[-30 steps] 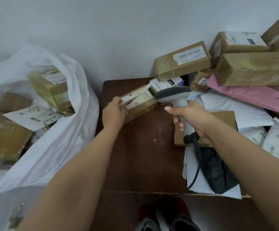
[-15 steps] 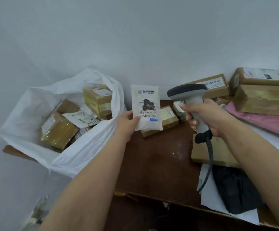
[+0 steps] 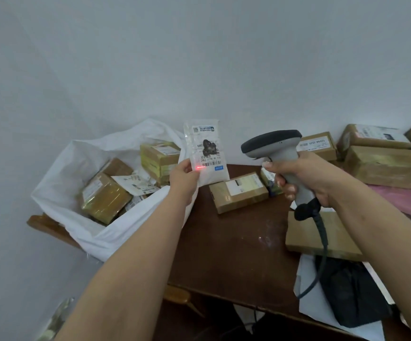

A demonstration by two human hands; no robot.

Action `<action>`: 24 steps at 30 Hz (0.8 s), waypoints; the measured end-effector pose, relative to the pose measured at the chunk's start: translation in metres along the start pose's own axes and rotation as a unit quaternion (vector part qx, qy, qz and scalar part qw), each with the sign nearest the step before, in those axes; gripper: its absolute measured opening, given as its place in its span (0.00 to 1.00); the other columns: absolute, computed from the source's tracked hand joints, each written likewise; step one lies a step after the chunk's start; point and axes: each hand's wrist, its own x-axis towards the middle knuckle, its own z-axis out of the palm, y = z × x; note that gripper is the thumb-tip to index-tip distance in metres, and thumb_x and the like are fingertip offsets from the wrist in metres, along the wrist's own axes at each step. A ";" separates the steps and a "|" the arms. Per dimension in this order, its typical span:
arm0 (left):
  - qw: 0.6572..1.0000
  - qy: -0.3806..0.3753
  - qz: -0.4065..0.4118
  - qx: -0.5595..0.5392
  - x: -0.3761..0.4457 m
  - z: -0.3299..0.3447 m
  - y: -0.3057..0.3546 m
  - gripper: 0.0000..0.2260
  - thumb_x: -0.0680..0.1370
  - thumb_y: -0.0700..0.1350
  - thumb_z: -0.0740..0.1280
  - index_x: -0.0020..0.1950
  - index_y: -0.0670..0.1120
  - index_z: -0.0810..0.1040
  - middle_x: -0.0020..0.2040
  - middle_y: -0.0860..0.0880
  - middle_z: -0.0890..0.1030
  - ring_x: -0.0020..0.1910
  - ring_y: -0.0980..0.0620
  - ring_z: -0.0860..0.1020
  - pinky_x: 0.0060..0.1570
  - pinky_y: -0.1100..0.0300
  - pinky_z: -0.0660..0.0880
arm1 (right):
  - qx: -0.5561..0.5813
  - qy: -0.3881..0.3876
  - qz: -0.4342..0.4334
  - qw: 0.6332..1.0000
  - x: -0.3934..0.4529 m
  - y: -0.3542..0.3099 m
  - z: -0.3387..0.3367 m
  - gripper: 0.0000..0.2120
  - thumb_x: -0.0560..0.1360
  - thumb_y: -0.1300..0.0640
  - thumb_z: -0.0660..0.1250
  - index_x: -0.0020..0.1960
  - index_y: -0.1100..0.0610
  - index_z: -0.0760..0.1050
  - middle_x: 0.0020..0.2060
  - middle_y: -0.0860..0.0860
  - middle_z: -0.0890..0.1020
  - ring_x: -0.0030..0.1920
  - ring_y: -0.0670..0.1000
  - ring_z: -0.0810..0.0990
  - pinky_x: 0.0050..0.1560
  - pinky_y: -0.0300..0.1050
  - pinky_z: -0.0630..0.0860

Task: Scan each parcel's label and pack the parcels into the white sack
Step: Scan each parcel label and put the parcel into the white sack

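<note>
My left hand [image 3: 183,179] holds a small white pouch parcel [image 3: 205,151] upright by its lower left corner, label facing me. A red scan line lies on the barcode near my thumb. My right hand [image 3: 302,177] grips a grey barcode scanner [image 3: 274,146] with a black head, pointed left at the pouch; its cable hangs down. The white sack [image 3: 59,183] stands open at the left, with several taped brown boxes and labelled packets inside.
A small brown box [image 3: 238,191] lies on the dark wooden table [image 3: 229,254] just behind the pouch. More brown boxes [image 3: 391,166] pile up at the right, with a pink mailer [image 3: 401,200], a flat carton [image 3: 305,236] and a black bag [image 3: 352,291] on white mailers.
My left hand lifted the pouch off the table pile and turned its label toward me. The scanner rose level with it, and a red beam now falls on the barcode.
</note>
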 end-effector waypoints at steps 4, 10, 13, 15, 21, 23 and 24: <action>1.000 0.012 0.002 0.007 0.003 -0.006 0.003 0.19 0.76 0.28 0.61 0.62 0.42 0.79 0.56 0.45 0.83 0.57 0.48 0.81 0.58 0.49 0.78 | -0.004 -0.003 -0.014 1.000 -0.004 -0.003 0.000 0.11 0.76 0.60 0.70 0.53 0.62 0.72 0.26 0.53 0.72 0.20 0.47 0.65 0.21 0.38 0.67; 1.000 0.023 0.010 0.002 0.000 -0.011 0.006 0.18 0.76 0.28 0.62 0.62 0.42 0.79 0.53 0.48 0.83 0.55 0.51 0.81 0.58 0.50 0.78 | -0.014 0.009 -0.021 1.000 -0.006 -0.004 -0.001 0.22 0.76 0.59 0.71 0.64 0.72 0.71 0.26 0.53 0.72 0.20 0.47 0.65 0.21 0.38 0.67; 1.000 0.027 0.008 -0.003 -0.002 -0.014 0.007 0.18 0.76 0.28 0.62 0.58 0.47 0.80 0.51 0.49 0.83 0.55 0.50 0.81 0.58 0.50 0.78 | -0.014 0.006 -0.022 1.000 -0.007 -0.005 0.001 0.17 0.76 0.59 0.71 0.60 0.68 0.74 0.26 0.53 0.72 0.20 0.47 0.65 0.22 0.38 0.67; 1.000 0.026 0.009 -0.010 -0.003 -0.016 0.008 0.18 0.76 0.27 0.61 0.56 0.48 0.79 0.51 0.49 0.83 0.55 0.50 0.81 0.56 0.52 0.79 | -0.014 0.000 -0.021 1.000 -0.007 -0.006 0.002 0.12 0.76 0.60 0.71 0.55 0.64 0.74 0.26 0.53 0.72 0.20 0.47 0.65 0.22 0.38 0.67; 0.999 0.026 0.025 -0.016 -0.008 -0.027 0.013 0.18 0.76 0.27 0.62 0.61 0.42 0.78 0.53 0.48 0.83 0.53 0.51 0.81 0.49 0.59 0.80 | -0.025 0.001 -0.025 0.999 -0.004 -0.007 0.014 0.10 0.75 0.60 0.71 0.51 0.64 0.73 0.26 0.53 0.73 0.21 0.47 0.65 0.22 0.39 0.67; 0.998 0.059 0.020 -0.025 -0.008 -0.037 0.015 0.16 0.77 0.29 0.62 0.61 0.43 0.77 0.52 0.49 0.81 0.53 0.51 0.81 0.46 0.60 0.80 | -0.019 -0.003 -0.026 0.999 0.000 -0.006 0.019 0.10 0.75 0.59 0.71 0.51 0.63 0.72 0.26 0.53 0.73 0.21 0.47 0.65 0.22 0.39 0.67; 0.995 0.091 0.018 -0.029 -0.006 -0.044 0.017 0.16 0.78 0.30 0.62 0.61 0.44 0.77 0.52 0.50 0.81 0.52 0.51 0.81 0.47 0.59 0.80 | -0.017 -0.006 -0.026 1.000 0.002 -0.006 0.021 0.11 0.75 0.59 0.71 0.51 0.63 0.72 0.26 0.53 0.73 0.21 0.48 0.66 0.22 0.39 0.68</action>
